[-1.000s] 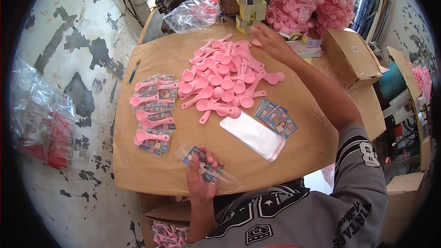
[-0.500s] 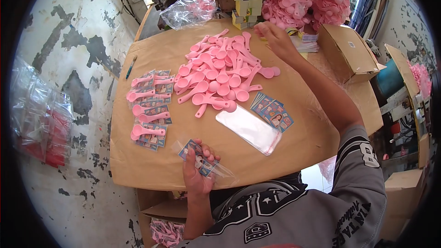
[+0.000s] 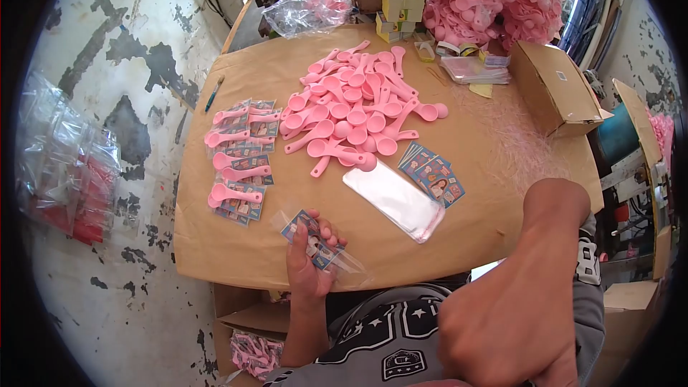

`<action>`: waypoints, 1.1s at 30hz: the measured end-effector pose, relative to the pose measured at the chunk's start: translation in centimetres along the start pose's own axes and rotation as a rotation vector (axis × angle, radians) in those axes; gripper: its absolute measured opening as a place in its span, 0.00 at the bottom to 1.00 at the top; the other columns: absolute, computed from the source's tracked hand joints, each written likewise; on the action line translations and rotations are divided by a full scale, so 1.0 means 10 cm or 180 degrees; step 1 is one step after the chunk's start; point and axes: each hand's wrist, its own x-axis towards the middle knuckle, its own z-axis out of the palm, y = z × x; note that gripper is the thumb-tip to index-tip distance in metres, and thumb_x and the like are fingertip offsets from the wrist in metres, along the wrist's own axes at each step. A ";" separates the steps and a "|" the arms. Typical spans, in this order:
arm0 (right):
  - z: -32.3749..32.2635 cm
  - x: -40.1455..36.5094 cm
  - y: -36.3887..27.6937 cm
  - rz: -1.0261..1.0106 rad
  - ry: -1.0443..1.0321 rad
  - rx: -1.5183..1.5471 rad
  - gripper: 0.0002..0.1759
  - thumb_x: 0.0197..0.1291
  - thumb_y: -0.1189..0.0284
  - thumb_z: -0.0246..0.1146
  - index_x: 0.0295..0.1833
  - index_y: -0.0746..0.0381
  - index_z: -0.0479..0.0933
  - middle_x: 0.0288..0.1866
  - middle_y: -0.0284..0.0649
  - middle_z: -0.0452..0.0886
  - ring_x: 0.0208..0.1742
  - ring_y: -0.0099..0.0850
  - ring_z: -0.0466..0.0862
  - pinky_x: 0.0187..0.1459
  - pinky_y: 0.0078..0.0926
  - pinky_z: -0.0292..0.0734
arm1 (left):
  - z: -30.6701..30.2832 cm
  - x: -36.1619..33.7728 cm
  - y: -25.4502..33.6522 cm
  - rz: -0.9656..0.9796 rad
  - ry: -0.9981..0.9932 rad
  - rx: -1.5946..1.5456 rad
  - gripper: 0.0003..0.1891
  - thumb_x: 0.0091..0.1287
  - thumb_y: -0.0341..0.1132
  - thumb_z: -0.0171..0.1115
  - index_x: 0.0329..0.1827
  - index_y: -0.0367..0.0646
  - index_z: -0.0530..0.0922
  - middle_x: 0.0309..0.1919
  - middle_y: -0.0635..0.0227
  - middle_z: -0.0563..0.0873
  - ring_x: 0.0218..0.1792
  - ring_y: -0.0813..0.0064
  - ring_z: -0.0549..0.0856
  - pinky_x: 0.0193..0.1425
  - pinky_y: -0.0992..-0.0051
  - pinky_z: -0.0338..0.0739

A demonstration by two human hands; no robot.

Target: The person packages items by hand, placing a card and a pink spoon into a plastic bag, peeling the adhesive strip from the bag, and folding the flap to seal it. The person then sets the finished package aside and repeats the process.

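Note:
My left hand (image 3: 312, 258) is closed around a clear plastic bag with a printed blue card (image 3: 320, 247) in it, above the table's near edge. My right hand (image 3: 502, 322) is raised close to the camera at the lower right, its back showing and its fingers bent down out of sight. What it holds, if anything, is hidden. Flat on the table between my hands lies a stack of clear plastic sleeves (image 3: 394, 201). Fanned blue cards (image 3: 433, 175) are tucked beside it. A large heap of pink measuring spoons (image 3: 351, 104) fills the middle.
At the left, pink spoons lie on bagged cards (image 3: 240, 193), near a pen (image 3: 214, 94). Yellow-white stacks (image 3: 398, 0), bulging bags of pink spoons (image 3: 494, 0) and a cardboard box (image 3: 557, 89) line the back and right. Another box of spoons (image 3: 254, 353) sits below.
My right hand has moved from the back of the table, beyond the spoon heap, toward the camera at lower right. My left hand keeps its hold on the bagged card. The view has shifted slightly.

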 end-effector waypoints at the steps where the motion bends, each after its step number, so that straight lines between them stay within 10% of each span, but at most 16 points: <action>1: -0.02 0.04 -0.01 0.0025 -0.0073 -0.0076 0.43 0.59 0.30 0.66 0.25 0.64 0.79 0.25 0.48 0.84 0.31 0.48 0.88 0.30 0.39 0.79 | -0.01 0.01 -0.01 -0.0007 -0.0022 -0.0012 0.18 0.86 0.46 0.54 0.66 0.42 0.76 0.40 0.66 0.81 0.43 0.73 0.82 0.56 0.63 0.83; 11: 0.35 0.13 0.45 0.0118 0.0700 -0.0666 0.54 0.52 0.17 0.58 0.20 0.66 0.78 0.20 0.53 0.81 0.28 0.56 0.87 0.27 0.47 0.79 | -0.05 0.00 0.00 -0.0012 -0.0158 -0.0025 0.18 0.86 0.46 0.55 0.67 0.43 0.76 0.42 0.66 0.81 0.43 0.74 0.83 0.57 0.62 0.84; 17: 0.25 -0.06 0.74 0.2493 0.1913 -0.1137 0.37 0.74 0.40 0.59 0.25 0.62 0.85 0.28 0.49 0.86 0.27 0.51 0.85 0.29 0.46 0.77 | -0.04 0.00 -0.01 -0.0024 -0.0145 -0.0101 0.19 0.86 0.47 0.54 0.67 0.41 0.75 0.41 0.66 0.81 0.43 0.73 0.83 0.56 0.62 0.83; 20: 0.00 -0.65 1.48 0.2794 0.3150 -0.1703 0.19 0.82 0.67 0.54 0.43 0.62 0.88 0.32 0.40 0.87 0.41 0.40 0.89 0.49 0.41 0.80 | -0.01 0.00 0.00 0.0006 -0.0177 -0.0080 0.19 0.87 0.47 0.53 0.67 0.41 0.75 0.41 0.66 0.81 0.42 0.74 0.81 0.56 0.63 0.82; 22: -0.23 -1.15 1.90 0.2357 0.4218 -0.2256 0.14 0.82 0.72 0.51 0.60 0.65 0.80 0.43 0.47 0.89 0.46 0.43 0.88 0.53 0.41 0.81 | 0.02 -0.01 0.01 0.0004 -0.0178 -0.0024 0.18 0.87 0.46 0.52 0.66 0.42 0.76 0.41 0.67 0.79 0.42 0.76 0.79 0.55 0.67 0.81; 24: -0.44 -1.48 2.03 0.3255 0.4537 -0.1859 0.13 0.81 0.74 0.52 0.61 0.66 0.78 0.44 0.48 0.89 0.47 0.45 0.88 0.52 0.42 0.81 | 0.02 -0.01 0.01 0.0008 -0.0189 -0.0005 0.18 0.87 0.46 0.52 0.66 0.41 0.76 0.40 0.67 0.79 0.42 0.75 0.79 0.54 0.67 0.81; 33: -0.95 -2.22 3.05 0.4397 0.4711 -0.1977 0.21 0.65 0.55 0.68 0.46 0.64 0.86 0.45 0.53 0.90 0.46 0.53 0.89 0.50 0.47 0.83 | 0.06 -0.02 0.02 0.0060 -0.0082 0.0079 0.18 0.87 0.46 0.53 0.66 0.41 0.76 0.40 0.68 0.79 0.42 0.76 0.79 0.54 0.68 0.80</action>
